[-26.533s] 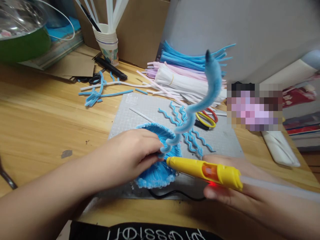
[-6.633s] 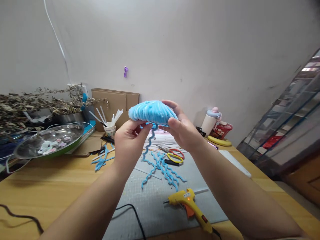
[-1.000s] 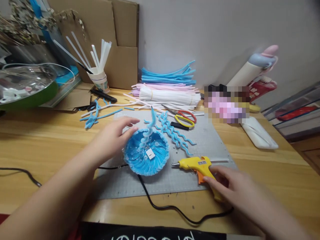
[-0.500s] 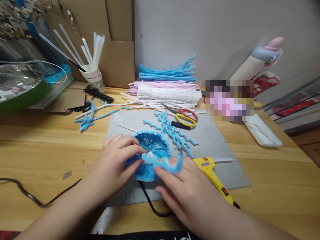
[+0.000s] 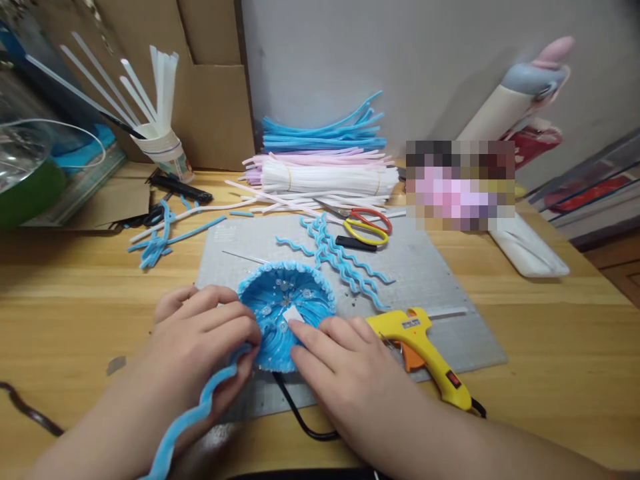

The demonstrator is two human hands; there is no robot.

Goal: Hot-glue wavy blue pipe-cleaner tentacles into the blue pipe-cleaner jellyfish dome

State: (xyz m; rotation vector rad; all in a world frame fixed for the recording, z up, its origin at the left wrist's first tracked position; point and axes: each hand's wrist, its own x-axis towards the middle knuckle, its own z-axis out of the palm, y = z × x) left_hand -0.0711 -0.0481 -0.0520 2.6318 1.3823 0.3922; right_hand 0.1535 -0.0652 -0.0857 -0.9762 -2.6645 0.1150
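A blue bowl-shaped piece of fuzzy pipe cleaners, with clear beads inside and a ruffled rim, faces me on the grey cutting mat. My left hand is closed at its left side, around a wavy blue pipe cleaner that trails down toward me. My right hand lies at the bowl's right front, fingers closed. Its index fingertip meets a small white piece inside the bowl; the thumb's grip is partly hidden. Several wavy blue pipe cleaners lie just behind the bowl.
A yellow glue gun lies right of my right hand. Scissors and a black bar rest on the cutting mat. Behind are pipe cleaner bundles, a cup of glue sticks and blue offcuts. A black cord runs below.
The wavy pipe cleaner has swung from above the bowl down to the left, now in my left hand. My left hand has moved left and down. The white piece shows more clearly.
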